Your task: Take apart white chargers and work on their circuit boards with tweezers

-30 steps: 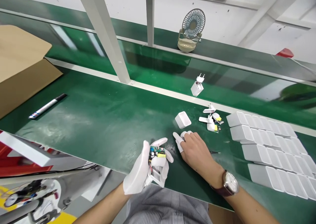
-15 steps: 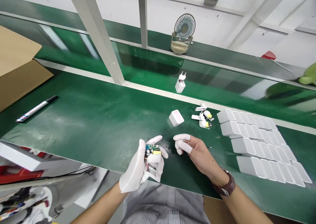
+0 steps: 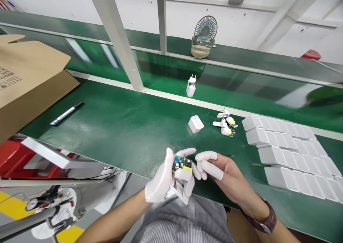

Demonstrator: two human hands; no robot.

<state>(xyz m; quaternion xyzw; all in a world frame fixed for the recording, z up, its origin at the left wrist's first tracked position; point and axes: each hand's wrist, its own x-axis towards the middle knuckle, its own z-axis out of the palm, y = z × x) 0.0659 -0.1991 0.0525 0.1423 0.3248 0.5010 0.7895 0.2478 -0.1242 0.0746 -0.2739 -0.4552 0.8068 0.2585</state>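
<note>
My left hand (image 3: 163,178), in a white glove, is closed round a small green circuit board (image 3: 182,163) with a yellow part and a white plug base under it. My right hand (image 3: 219,169), with white finger cots on thumb and fingers, is curled beside the board and its fingertips touch or nearly touch my left fingers; I cannot make out anything in it. A loose white charger shell (image 3: 195,123) lies on the green belt (image 3: 120,128) just beyond my hands.
Rows of white shells (image 3: 289,153) lie at the right. A small heap of plug parts and boards (image 3: 225,123) is near them. An assembled charger (image 3: 190,87) stands further back, a marker pen (image 3: 66,113) and cardboard box (image 3: 29,82) at left, a small fan (image 3: 205,35) behind.
My right hand has lifted off the belt and come in to my left hand and the board. The left hand keeps its hold on the board.
</note>
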